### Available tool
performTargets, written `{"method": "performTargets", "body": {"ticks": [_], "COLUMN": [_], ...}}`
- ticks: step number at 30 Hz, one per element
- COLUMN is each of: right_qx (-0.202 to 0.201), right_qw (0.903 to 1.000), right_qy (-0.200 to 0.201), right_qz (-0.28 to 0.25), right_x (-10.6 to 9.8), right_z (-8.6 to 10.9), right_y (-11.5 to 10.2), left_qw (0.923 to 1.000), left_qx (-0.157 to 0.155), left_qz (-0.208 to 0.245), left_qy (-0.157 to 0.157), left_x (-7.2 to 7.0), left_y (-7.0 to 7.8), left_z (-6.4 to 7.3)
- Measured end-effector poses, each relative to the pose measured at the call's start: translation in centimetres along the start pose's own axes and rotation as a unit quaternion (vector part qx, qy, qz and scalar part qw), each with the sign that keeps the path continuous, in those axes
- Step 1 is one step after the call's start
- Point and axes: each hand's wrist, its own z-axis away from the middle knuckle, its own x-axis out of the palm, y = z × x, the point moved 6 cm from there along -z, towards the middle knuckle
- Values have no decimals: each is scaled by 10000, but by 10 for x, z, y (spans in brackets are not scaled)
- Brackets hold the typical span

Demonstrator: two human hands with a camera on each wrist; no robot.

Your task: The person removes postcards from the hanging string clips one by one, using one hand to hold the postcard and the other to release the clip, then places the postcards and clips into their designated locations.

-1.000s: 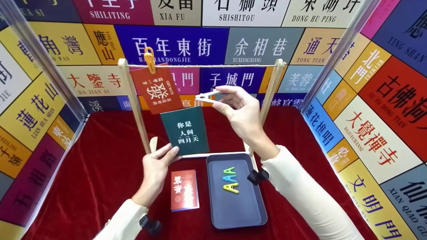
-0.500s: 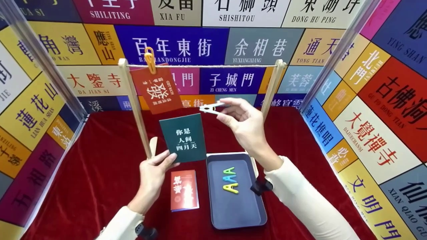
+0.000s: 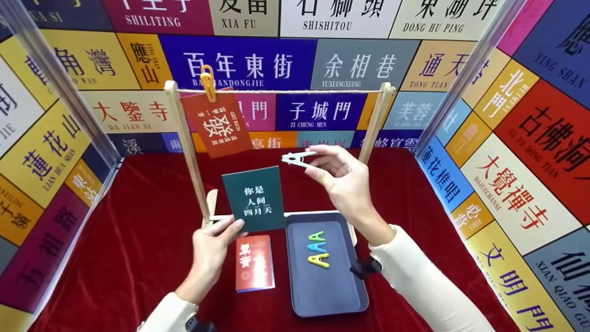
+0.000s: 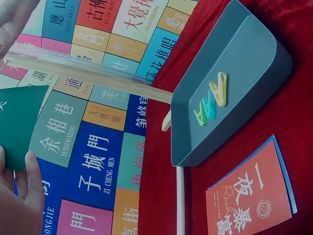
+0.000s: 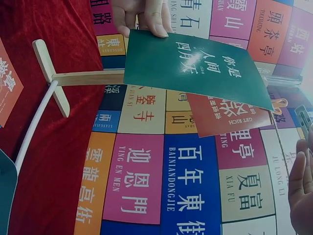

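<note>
My left hand (image 3: 214,242) pinches a dark green card (image 3: 256,198) with white characters by its lower left corner, holding it upright below the string (image 3: 304,91). Between thumb and fingers, my right hand (image 3: 345,184) grips a pale clothespin (image 3: 297,159) by its handles, to the upper right of the card and apart from it. A red card (image 3: 221,124) hangs tilted from the string at the left, held by an orange clothespin (image 3: 208,85). In the right wrist view, the green card (image 5: 195,66) partly covers the red card (image 5: 227,117).
A wooden frame (image 3: 186,147) carries the string between its two posts. On the red cloth (image 3: 115,258) lie a small stack of cards (image 3: 255,263), red on top, and a grey tray (image 3: 327,295) with green, blue and yellow clothespins (image 3: 318,249). Printed panels surround the cloth.
My left hand has lowered the green card, away from the hanging red card. My right hand has moved down and slightly right with the pale clothespin.
</note>
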Motion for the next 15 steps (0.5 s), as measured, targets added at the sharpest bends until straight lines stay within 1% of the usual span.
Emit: {"method": "performTargets", "body": {"ticks": [3,6,10,15], "right_qx": [9,19,11,-9], "right_qw": [10000,10000,10000,9999], "right_qy": [-8,-40,-69,-102], "right_qz": [16,-4,5,109], "right_x": [-1,-3,-5,-7], "right_z": [4,9,15,22], "right_y": [1,2,4,7], "left_qw": [10000,9999,9997,9994], "left_qx": [-16,-69,-130,-177], "left_qz": [65,-29,-217,-303], "left_qy": [51,76,32,42], "left_x": [-2,-4,-6,-8], "left_y": [-2,-4,-7,-10], "left_z": [1,2,2,2]}}
